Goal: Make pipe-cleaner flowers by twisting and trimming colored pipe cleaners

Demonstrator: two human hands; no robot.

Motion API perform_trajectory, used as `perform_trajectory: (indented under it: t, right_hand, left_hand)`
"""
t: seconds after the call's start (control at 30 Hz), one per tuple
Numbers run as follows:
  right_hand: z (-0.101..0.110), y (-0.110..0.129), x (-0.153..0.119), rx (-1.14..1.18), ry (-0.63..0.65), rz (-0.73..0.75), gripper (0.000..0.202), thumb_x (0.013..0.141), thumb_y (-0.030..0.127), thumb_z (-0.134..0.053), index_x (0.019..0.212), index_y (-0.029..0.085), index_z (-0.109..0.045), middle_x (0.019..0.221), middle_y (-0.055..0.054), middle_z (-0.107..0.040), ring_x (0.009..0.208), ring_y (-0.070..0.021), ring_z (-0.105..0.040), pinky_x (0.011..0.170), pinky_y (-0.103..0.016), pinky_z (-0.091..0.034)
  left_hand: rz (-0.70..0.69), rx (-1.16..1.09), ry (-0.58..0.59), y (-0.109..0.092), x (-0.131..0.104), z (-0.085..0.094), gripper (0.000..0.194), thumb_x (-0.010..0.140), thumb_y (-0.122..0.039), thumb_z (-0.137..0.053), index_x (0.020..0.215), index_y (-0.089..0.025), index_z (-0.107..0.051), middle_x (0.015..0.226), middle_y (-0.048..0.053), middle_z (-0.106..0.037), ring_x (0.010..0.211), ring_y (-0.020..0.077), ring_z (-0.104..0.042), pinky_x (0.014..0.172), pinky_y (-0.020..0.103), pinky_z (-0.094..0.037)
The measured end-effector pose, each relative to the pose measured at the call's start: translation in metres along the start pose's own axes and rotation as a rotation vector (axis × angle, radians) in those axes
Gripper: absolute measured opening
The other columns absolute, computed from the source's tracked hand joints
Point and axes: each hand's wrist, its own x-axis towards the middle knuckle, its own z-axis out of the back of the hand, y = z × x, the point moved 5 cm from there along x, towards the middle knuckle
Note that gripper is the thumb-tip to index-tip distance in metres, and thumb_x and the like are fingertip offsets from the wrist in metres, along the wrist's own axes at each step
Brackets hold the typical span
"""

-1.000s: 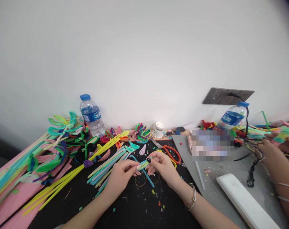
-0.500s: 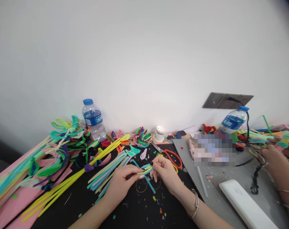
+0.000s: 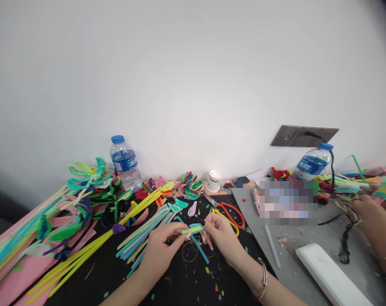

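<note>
Between my hands is a short bundle of yellow and blue pipe cleaners (image 3: pixel 193 230), held level above the black mat. My left hand (image 3: pixel 163 244) pinches its left end between thumb and fingers. On its right end, my right hand (image 3: pixel 219 231) has thumb and forefinger closed. A loose blue pipe cleaner (image 3: pixel 200 250) slants down beneath the bundle; what fixes it there is hidden. Just beyond my right hand lie scissors (image 3: pixel 233 214) with orange and yellow handles. A pale pink pipe-cleaner loop (image 3: pixel 192 208) rests behind the bundle.
Pastel pipe cleaners (image 3: pixel 142 233) and a yellow bunch (image 3: pixel 84 255) lie to the left. A water bottle (image 3: pixel 125 163) and a paper cup (image 3: pixel 212 182) stand by the wall. At right are a white case (image 3: pixel 327 272), a second bottle (image 3: pixel 312 163) and another person's hands (image 3: pixel 368 210).
The bundle is now held straighter and flatter, its yellow strand facing up more. Both hands keep their pinch with little movement. The view has tilted slightly.
</note>
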Motion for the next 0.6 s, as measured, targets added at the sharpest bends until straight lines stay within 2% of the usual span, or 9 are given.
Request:
perform_trajectory:
  t: [0.1,0.2,0.3,0.47,0.6]
  right_hand:
    - [-0.0023,0.0005,-0.0005,-0.001,0.03,-0.007,0.03,0.078,0.04,-0.06,0.065,0.018,-0.044,0.047,0.004,-0.058,0.031,-0.0045,-0.041,0.033,-0.015,-0.028]
    - [-0.0062,-0.0005,-0.0016,0.012,0.08,-0.033,0.03,0.077,0.04,-0.061,0.065,0.018,-0.044,0.047,0.003,-0.058,0.031,-0.0049,-0.041,0.032,-0.015,-0.03]
    - [-0.0069,-0.0023,-0.0019,0.026,0.076,-0.045,0.03,0.076,0.04,-0.061,0.065,0.018,-0.045,0.047,0.003,-0.059,0.031,-0.0053,-0.043,0.032,-0.016,-0.032]
    - [-0.0028,-0.0063,0.0004,0.038,0.015,-0.059,0.027,0.075,0.037,-0.061,0.065,0.018,-0.045,0.049,0.001,-0.061,0.031,-0.0067,-0.044,0.033,-0.017,-0.033]
    - [-0.0009,-0.0056,-0.0005,-0.065,-0.011,-0.021,0.022,0.076,0.033,-0.058,0.066,0.018,-0.045,0.048,0.003,-0.058,0.032,-0.0065,-0.042,0.034,-0.017,-0.031]
  left_hand:
    - [0.024,0.021,0.037,0.0022,0.0009,-0.0018,0.024,0.077,-0.023,-0.063,0.101,-0.02,-0.069,0.086,0.003,-0.074,0.071,0.0171,-0.068,0.065,0.023,-0.055]
    - [-0.043,0.072,0.097,-0.0005,0.0021,-0.0045,0.022,0.078,-0.022,-0.064,0.098,-0.023,-0.072,0.091,0.002,-0.074,0.079,0.0183,-0.069,0.073,0.024,-0.054]
    - [-0.059,0.071,0.113,-0.0006,0.0032,-0.0053,0.019,0.079,-0.021,-0.062,0.095,-0.024,-0.073,0.088,0.0,-0.075,0.079,0.0177,-0.069,0.074,0.023,-0.053]
    - [-0.018,0.058,0.095,0.0011,0.0036,-0.0055,0.018,0.08,-0.024,-0.061,0.092,-0.024,-0.074,0.086,0.001,-0.075,0.076,0.0184,-0.069,0.074,0.025,-0.053]
    - [0.037,0.098,0.179,-0.0011,0.0025,-0.0104,0.021,0.081,-0.024,-0.059,0.098,-0.024,-0.072,0.094,0.003,-0.074,0.085,0.02,-0.067,0.079,0.028,-0.051]
